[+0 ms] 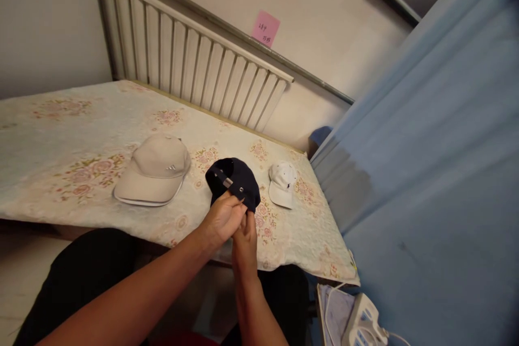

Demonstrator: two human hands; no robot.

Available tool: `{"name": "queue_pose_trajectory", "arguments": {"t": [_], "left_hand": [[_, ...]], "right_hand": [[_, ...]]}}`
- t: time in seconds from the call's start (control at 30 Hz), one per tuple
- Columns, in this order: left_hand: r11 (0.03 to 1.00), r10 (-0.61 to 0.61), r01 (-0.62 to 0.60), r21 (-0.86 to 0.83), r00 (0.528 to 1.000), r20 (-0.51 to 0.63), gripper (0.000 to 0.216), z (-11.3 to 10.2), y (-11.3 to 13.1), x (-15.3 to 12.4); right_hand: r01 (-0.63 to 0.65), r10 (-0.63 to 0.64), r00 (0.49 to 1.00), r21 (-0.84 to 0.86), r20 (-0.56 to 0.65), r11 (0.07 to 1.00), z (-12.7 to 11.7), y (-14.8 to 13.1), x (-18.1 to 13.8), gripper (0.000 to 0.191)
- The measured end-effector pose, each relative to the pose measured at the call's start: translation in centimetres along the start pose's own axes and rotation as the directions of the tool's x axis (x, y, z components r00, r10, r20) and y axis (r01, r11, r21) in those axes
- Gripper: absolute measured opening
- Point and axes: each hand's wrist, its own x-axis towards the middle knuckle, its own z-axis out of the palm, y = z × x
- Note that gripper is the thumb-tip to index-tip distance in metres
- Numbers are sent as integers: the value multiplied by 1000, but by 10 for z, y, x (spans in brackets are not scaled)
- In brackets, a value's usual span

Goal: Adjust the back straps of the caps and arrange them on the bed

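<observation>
Navy cap [237, 175] sits on floral tablecloth [60, 135] near the front edge, back strap toward the person. It lies between beige cap [156, 170] and white cap [283, 184], touching neither. Left hand [222, 220] has its fingers closed on the cap's rear rim. Right hand [244, 239] lies just beneath, fingertips at the same rim. Whether it grips cannot be told, as the left hand seemingly covers its fingers. Pink note [265, 27] is stuck on the wall above radiator [182, 59].

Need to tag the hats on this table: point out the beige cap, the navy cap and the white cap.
beige cap [156, 165], head view, top of the crown.
navy cap [243, 173], head view, dark crown fabric above the strap.
white cap [283, 177], head view, middle of the crown.
</observation>
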Motion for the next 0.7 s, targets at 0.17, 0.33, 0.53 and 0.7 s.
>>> {"name": "queue_pose_trajectory", "arguments": {"t": [0.17,0.33,0.53,0.7], "left_hand": [[999,-37,37,31,999,3,29,-4,-2,-3],[996,-85,85,21,996,14,32,-6,-1,-9],[970,-202,198,144,979,12,8,-21,2,-10],[901,-270,258,348,963,-13,13,-47,2,-17]], "right_hand": [[-83,60,995,294,84,952,-2,3,12,42],[-72,75,997,412,10,908,0,-4,27,36],[-54,131,978,411,-160,910,-4,-14,45,13],[-30,90,981,321,-174,947,-16,-23,58,21]]}}
